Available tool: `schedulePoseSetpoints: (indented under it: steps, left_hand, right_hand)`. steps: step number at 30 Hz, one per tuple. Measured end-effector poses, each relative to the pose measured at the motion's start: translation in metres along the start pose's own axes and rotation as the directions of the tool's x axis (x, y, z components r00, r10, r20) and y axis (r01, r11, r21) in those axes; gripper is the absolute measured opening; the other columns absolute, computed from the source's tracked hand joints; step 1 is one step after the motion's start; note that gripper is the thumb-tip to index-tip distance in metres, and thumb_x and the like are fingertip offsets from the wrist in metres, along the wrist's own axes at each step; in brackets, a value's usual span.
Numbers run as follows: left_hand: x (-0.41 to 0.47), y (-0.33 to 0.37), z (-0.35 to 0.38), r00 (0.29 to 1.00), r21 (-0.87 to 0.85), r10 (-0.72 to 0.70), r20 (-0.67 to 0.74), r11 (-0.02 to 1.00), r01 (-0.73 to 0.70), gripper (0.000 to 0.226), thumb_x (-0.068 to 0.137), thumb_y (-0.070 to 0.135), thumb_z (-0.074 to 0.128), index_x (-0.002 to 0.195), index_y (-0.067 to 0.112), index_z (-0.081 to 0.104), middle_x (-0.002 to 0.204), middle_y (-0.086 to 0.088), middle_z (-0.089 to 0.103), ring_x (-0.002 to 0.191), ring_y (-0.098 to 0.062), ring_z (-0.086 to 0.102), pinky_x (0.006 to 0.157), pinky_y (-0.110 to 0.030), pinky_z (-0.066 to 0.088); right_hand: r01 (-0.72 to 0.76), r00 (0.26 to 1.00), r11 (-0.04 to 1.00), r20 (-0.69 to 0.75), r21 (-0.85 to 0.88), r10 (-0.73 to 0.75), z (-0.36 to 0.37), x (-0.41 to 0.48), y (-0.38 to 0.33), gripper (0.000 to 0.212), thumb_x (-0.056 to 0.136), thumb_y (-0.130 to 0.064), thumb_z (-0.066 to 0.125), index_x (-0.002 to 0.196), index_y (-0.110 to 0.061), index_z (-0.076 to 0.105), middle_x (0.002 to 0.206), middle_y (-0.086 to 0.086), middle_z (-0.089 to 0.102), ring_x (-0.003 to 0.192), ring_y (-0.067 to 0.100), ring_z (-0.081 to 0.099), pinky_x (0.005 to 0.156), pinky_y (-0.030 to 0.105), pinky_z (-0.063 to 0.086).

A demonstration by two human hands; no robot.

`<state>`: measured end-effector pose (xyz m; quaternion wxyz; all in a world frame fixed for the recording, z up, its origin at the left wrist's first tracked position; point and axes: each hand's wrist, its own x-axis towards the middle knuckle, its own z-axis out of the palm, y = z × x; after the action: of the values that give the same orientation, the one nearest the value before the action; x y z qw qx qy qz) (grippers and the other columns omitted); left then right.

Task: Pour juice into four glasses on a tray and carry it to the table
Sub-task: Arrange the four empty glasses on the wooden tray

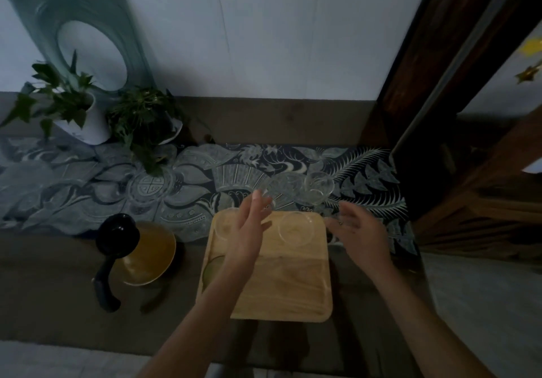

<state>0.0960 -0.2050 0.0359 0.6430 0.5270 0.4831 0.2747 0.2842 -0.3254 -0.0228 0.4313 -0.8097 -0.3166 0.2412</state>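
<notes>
Your left hand (249, 231) hovers over the far left part of the tray (293, 289), fingers spread wide and holding nothing. Your right hand (359, 231) hangs just past the tray's far right corner, palm turned inward, fingers loosely open, also empty as far as the blur lets you tell.

The wooden tray sits on the dark worktop (58, 289) in front of you. Two glasses stand on its far edge: one at the far left (224, 225), partly behind your left hand, and one at the far right (296, 229). Two more glasses wait off the tray, on the patterned cloth (88, 178) just beyond it: one (281, 187) near your left fingertips, the other (318, 187) to its right. All four look empty.

The jug (146, 253) of amber juice stands on the worktop to the left of the tray, apart from it, with a black lid and black handle pointing toward you.

Two potted plants (67, 107) sit at the back left, against the wall.
</notes>
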Motion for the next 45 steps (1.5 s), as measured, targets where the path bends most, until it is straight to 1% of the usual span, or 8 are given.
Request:
schedulePoseSetpoints:
  steps: [6, 14, 18, 21, 28, 35, 41, 45]
  left_hand:
    - [0.058, 0.002, 0.039, 0.99, 0.147, -0.072, 0.124, 0.988, 0.053, 0.061, 0.1, 0.064, 0.033, 0.143, 0.024, 0.049, 0.135, 0.002, 0.062, 0.122, -0.018, 0.059, 0.108, -0.046, 0.046]
    - [0.122, -0.012, 0.075, 0.971, 0.26, -0.148, 0.187, 0.961, 0.096, 0.069, 0.094, 0.073, 0.033, 0.147, 0.03, 0.047, 0.143, -0.001, 0.057, 0.131, -0.025, 0.053, 0.112, -0.054, 0.042]
    - [0.142, -0.018, 0.086, 0.951, 0.275, -0.218, 0.217, 0.949, 0.155, 0.071, 0.091, 0.077, 0.034, 0.149, 0.035, 0.043, 0.151, -0.001, 0.049, 0.137, -0.026, 0.048, 0.113, -0.054, 0.04]
    - [0.151, -0.02, 0.093, 0.933, 0.315, -0.279, 0.228, 0.928, 0.201, 0.074, 0.088, 0.081, 0.033, 0.149, 0.04, 0.039, 0.154, 0.001, 0.046, 0.139, -0.027, 0.046, 0.113, -0.055, 0.039]
    - [0.171, -0.031, 0.102, 0.908, 0.315, -0.327, 0.264, 0.919, 0.239, 0.11, 0.058, 0.103, 0.036, 0.148, 0.041, 0.037, 0.155, 0.001, 0.044, 0.141, -0.025, 0.044, 0.113, -0.057, 0.038]
    - [0.175, -0.025, 0.101, 0.914, 0.333, -0.303, 0.268, 0.92, 0.207, 0.095, 0.069, 0.096, 0.034, 0.146, 0.042, 0.04, 0.151, 0.001, 0.049, 0.136, -0.025, 0.049, 0.112, -0.056, 0.04]
    - [0.17, -0.002, 0.096, 0.929, 0.275, -0.247, 0.275, 0.946, 0.17, 0.091, 0.072, 0.091, 0.038, 0.15, 0.044, 0.035, 0.154, 0.004, 0.047, 0.138, -0.022, 0.047, 0.114, -0.054, 0.038]
    - [0.155, 0.021, 0.085, 0.945, 0.208, -0.149, 0.291, 0.974, 0.09, 0.089, 0.073, 0.093, 0.039, 0.149, 0.047, 0.034, 0.15, 0.012, 0.051, 0.133, -0.013, 0.052, 0.112, -0.05, 0.042]
  right_hand:
    - [-0.008, 1.0, 0.999, -0.018, -0.051, 0.007, -0.003, 0.039, -0.004, 0.064, 0.084, -0.035, 0.083, 0.14, -0.016, 0.057, 0.13, -0.004, 0.062, 0.112, 0.008, 0.058, 0.088, 0.028, 0.051]
    - [-0.107, 0.992, 0.98, 0.048, -0.166, 0.116, 0.015, 0.096, 0.006, 0.1, 0.077, -0.039, 0.088, 0.156, -0.019, 0.032, 0.148, 0.007, 0.051, 0.134, 0.024, 0.05, 0.104, 0.051, 0.049]
    - [-0.146, 0.984, 0.967, 0.067, -0.209, 0.163, 0.029, 0.122, 0.027, 0.113, 0.063, -0.058, 0.086, 0.155, -0.028, 0.028, 0.152, 0.004, 0.046, 0.139, 0.026, 0.044, 0.106, 0.053, 0.047]
    - [-0.144, 0.979, 0.958, 0.107, -0.247, 0.175, 0.033, 0.129, 0.017, 0.118, 0.071, -0.036, 0.092, 0.161, -0.017, 0.018, 0.16, 0.007, 0.036, 0.146, 0.027, 0.033, 0.114, 0.044, 0.036]
    - [-0.187, 0.972, 0.949, 0.094, -0.255, 0.217, 0.056, 0.155, 0.049, 0.117, 0.056, -0.063, 0.082, 0.152, -0.026, 0.027, 0.147, -0.002, 0.052, 0.132, 0.023, 0.052, 0.098, 0.051, 0.051]
    - [-0.172, 0.979, 0.956, 0.063, -0.238, 0.192, 0.057, 0.158, 0.034, 0.101, 0.055, -0.068, 0.078, 0.139, -0.028, 0.039, 0.131, -0.007, 0.061, 0.118, 0.018, 0.061, 0.089, 0.048, 0.055]
    - [-0.19, 0.982, 0.969, -0.008, -0.158, 0.191, 0.043, 0.155, -0.001, 0.13, 0.052, -0.068, 0.08, 0.158, -0.025, 0.019, 0.147, 0.002, 0.055, 0.135, 0.025, 0.05, 0.106, 0.052, 0.046]
    - [-0.131, 0.989, 0.985, -0.077, -0.114, 0.123, 0.024, 0.142, -0.033, 0.13, 0.051, -0.072, 0.078, 0.159, -0.025, 0.022, 0.145, 0.002, 0.057, 0.133, 0.023, 0.053, 0.105, 0.049, 0.047]
